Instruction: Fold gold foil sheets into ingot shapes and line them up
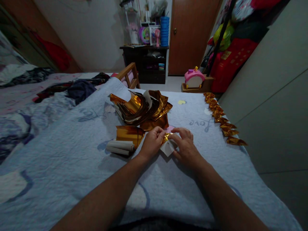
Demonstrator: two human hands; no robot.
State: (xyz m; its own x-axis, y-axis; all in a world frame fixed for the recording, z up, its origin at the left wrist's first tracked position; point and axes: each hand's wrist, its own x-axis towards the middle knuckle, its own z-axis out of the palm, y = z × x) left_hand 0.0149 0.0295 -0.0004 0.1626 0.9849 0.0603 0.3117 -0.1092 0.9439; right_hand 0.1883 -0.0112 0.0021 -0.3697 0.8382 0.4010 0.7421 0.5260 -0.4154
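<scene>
Between my hands is a partly folded sheet of gold foil paper (169,148), its white back showing on the near flap. My left hand (153,141) pinches its left side between thumb and fingers. My right hand (186,144) has curled fingers at its right edge, with the thumb low beside the white flap. Just left of my left hand lie gold sheets (127,134) and a rolled white-backed bundle (120,147). A large curled stack of gold foil paper (134,107) rests beyond them. Folded gold pieces (218,114) form a row along the bed's right edge.
The work lies on a light blue patterned bed cover (84,179). Crumpled dark clothes (80,91) are at the left. Past the far edge stand a wooden chair (130,75), a dark cabinet (145,64) and a pink toy (194,78). A pale cabinet front (271,106) borders the right side.
</scene>
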